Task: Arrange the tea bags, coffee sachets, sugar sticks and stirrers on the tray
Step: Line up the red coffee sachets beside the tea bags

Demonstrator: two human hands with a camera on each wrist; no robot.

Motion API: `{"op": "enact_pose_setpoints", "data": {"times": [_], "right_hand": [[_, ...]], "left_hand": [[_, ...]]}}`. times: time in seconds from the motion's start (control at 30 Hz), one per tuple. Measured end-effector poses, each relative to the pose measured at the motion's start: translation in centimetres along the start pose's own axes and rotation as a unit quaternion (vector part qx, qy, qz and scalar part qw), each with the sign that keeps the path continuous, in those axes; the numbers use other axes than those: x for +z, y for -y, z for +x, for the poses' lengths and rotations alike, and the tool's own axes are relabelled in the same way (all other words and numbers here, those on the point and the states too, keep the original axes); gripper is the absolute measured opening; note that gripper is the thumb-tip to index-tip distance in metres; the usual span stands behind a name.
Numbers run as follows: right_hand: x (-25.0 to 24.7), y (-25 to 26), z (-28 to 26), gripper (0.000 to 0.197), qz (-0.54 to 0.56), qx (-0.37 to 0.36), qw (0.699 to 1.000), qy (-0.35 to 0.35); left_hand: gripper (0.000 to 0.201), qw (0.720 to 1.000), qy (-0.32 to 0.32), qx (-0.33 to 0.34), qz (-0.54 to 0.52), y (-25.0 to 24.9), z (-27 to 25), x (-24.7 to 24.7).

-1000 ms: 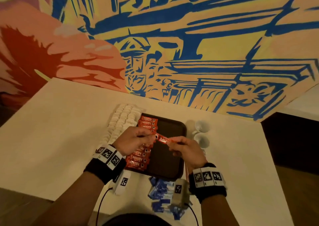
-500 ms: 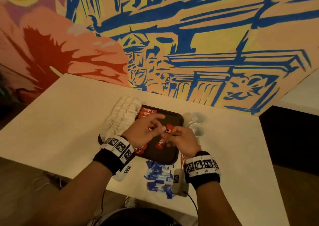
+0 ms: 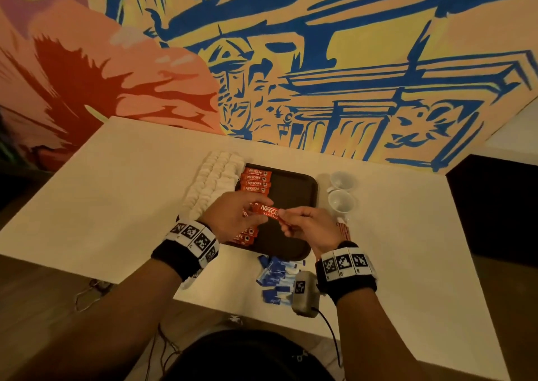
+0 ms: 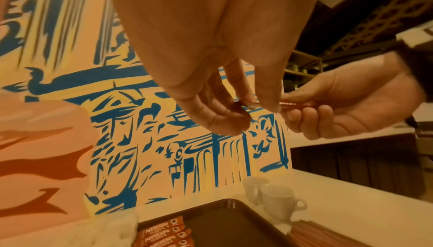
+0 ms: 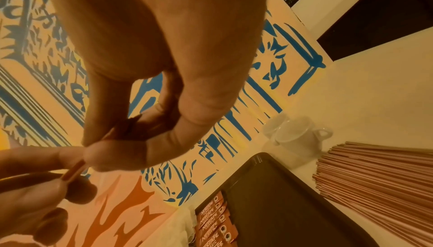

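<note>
Above the dark rectangular plastic tray [image 3: 294, 206], both hands pinch one glossy red coffee sachet [image 3: 268, 212] by its ends: the left hand [image 3: 233, 217] with thumb and fingertips, the right hand [image 3: 308, 229] with thumb against curled fingers. More red sachets [image 3: 256, 181] lie in a row on the tray's left side. Only the right wrist view shows the bundle of thin pinkish stirrers [image 5: 374, 173] beside two white ceramic cups [image 5: 293, 134].

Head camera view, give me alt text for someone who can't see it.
Two hands, left hand and right hand, pinch one red coffee sachet above a dark tray with a column of sachets along its left side. White tea bags, cups and blue sticks lie around it.
</note>
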State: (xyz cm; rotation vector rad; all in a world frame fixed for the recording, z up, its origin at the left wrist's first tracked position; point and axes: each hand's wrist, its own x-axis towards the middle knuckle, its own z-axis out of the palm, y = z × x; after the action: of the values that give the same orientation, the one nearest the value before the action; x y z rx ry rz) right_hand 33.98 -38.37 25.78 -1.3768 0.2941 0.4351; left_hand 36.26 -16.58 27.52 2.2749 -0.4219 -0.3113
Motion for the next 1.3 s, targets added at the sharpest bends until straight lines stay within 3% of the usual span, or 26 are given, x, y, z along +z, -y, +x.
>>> {"op": "enact_pose_setpoints", "data": {"times": [0.2, 0.3, 0.43, 0.6, 0.8, 1.0, 1.17, 1.3], "right_hand": [[0.9, 0.3, 1.9, 0.028, -0.104, -0.003, 0.994, -0.033], [-1.4, -1.9, 2.3, 0.042, -0.209, 0.017, 0.976, -0.065], [-4.3, -6.1, 1.3, 0.037, -0.327, 0.09, 0.936, -0.096], [-5.8, -10.4, -1.5, 0.037, -0.421, 0.172, 0.879, -0.144], [-6.9, -13.1, -3.7, 0.055, -0.528, 0.221, 0.811, -0.122], [-7.1, -14.3, -4.4, 0.063, -0.606, 0.17, 0.775, -0.054], [-8.1, -14.8, -4.3, 0.065, -0.641, 0.107, 0.759, -0.034], [-8.9, -15.1, -3.5, 0.075, -0.659, 0.065, 0.749, 0.003]], "left_hand": [[0.032, 0.999, -0.028, -0.004, 0.038, 3.8, 2.0, -1.8], [0.034, 0.994, -0.035, -0.064, 0.078, 7.8, 2.5, -1.5], [0.038, 0.977, 0.054, -0.146, 0.148, 13.0, 2.4, 1.2], [0.041, 0.963, 0.112, -0.162, 0.186, 16.1, 2.8, 4.5], [0.049, 0.955, 0.138, -0.166, 0.203, 16.4, 3.8, 5.1], [0.041, 0.97, 0.117, -0.122, 0.172, 12.7, 2.9, 4.9], [0.031, 0.955, 0.236, -0.047, 0.173, 8.8, 0.0, 8.4], [0.049, 0.929, 0.3, -0.019, 0.215, 7.8, -2.1, 13.3]]}}
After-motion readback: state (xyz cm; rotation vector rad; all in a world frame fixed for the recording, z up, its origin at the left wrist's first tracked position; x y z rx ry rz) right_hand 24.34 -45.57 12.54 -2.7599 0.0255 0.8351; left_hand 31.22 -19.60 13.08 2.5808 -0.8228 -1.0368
